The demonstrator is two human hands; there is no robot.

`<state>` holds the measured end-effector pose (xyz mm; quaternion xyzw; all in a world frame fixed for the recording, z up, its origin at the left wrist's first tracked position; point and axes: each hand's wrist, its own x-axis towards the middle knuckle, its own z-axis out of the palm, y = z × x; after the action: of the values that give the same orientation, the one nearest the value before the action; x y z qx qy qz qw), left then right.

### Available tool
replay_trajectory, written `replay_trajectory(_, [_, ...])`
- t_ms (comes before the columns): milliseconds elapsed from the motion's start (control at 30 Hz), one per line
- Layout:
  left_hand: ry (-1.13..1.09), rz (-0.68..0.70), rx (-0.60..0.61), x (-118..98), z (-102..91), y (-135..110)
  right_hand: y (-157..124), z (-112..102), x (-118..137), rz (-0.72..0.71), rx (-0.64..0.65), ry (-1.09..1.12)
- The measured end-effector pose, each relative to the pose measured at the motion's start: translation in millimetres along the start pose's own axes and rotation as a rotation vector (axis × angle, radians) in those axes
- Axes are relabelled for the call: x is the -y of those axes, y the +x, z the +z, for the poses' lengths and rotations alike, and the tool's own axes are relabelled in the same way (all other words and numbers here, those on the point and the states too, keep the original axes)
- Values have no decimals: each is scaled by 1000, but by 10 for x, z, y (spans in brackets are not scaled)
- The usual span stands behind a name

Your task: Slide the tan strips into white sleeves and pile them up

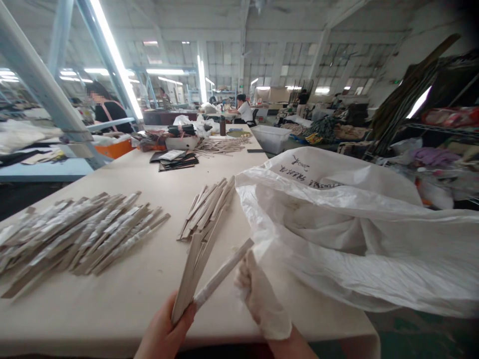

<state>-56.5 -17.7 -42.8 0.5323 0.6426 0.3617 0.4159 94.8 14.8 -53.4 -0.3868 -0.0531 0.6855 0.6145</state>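
My left hand (164, 331) is bare and closed on a small bundle of thin beige strips (198, 276), which fan upward over the table's front edge. One strip sticks out to the right toward my right hand (262, 299). That hand wears a white glove and is bunched up just right of the strip's tip; I cannot see whether it touches or holds anything. A small heap of the same strips (207, 207) lies on the beige table (123, 304) straight ahead. A much larger heap of strips (75, 237) spreads across the left side.
A big white plastic sack (359, 234) with black writing covers the table's right side. Dark folders (174, 160), more strips (220, 145), a bottle (222, 125) and a clear bin (271, 138) sit farther back. Other people (107, 107) work at distant tables. A metal frame (41, 85) rises at left.
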Motion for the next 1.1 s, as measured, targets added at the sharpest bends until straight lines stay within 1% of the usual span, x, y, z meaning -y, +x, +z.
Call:
replay_trajectory(33, [-3,1,-6,22,10,-5,20,5,36,-25,36,39])
replay_trajectory(67, [-12,-4,-21,44,23,-8,34,12,49,-27,39,39])
replay_trajectory(133, [-38,-20,-68,78,49,-3,39,21,5,70,68,-9])
replay_trajectory(200, [-60,-36,-83,87,55,10,30,8,-71,173,66,-74])
replay_trajectory(233, [-64,-41,-85,83,50,15,30,-4,-94,186,61,-78])
replay_trajectory(267, [-62,-43,-74,74,43,17,37,-17,-100,168,56,-57])
replay_trajectory(367, [-42,-36,-34,46,38,1,82,-15,-71,37,34,55])
replay_trajectory(400, [-36,-31,-30,42,42,-5,97,1,-73,39,31,64])
replay_trajectory(500, [-8,-17,-55,54,-9,33,121,51,-124,208,57,29])
replay_trajectory(567, [58,2,-74,72,-167,144,134,53,-131,273,108,73])
replay_trajectory(600, [110,15,-96,78,-294,230,143,43,-108,288,141,106])
replay_trajectory(633, [166,30,-122,83,-451,335,153,31,-70,305,183,137])
replay_trajectory(733, [386,43,-264,74,-1014,705,180,4,68,357,336,201])
replay_trajectory(800, [520,57,-352,49,-1344,926,183,4,114,345,358,199])
replay_trajectory(833, [566,48,-394,32,-1457,1003,182,6,115,334,341,187])
replay_trajectory(867, [596,44,-419,13,-1520,1049,182,8,105,322,316,174])
replay_trajectory(900, [600,44,-421,-5,-1527,1057,183,9,85,309,295,163])
replay_trajectory(933, [571,50,-394,-22,-1475,1029,187,7,59,294,288,156])
replay_trajectory(967, [514,65,-338,-38,-1368,965,194,6,30,273,294,151])
replay_trajectory(1033, [326,106,-161,-78,-1016,771,216,6,-30,231,318,141])
replay_trajectory(1100, [140,110,30,-141,-574,566,239,22,-84,197,305,111])
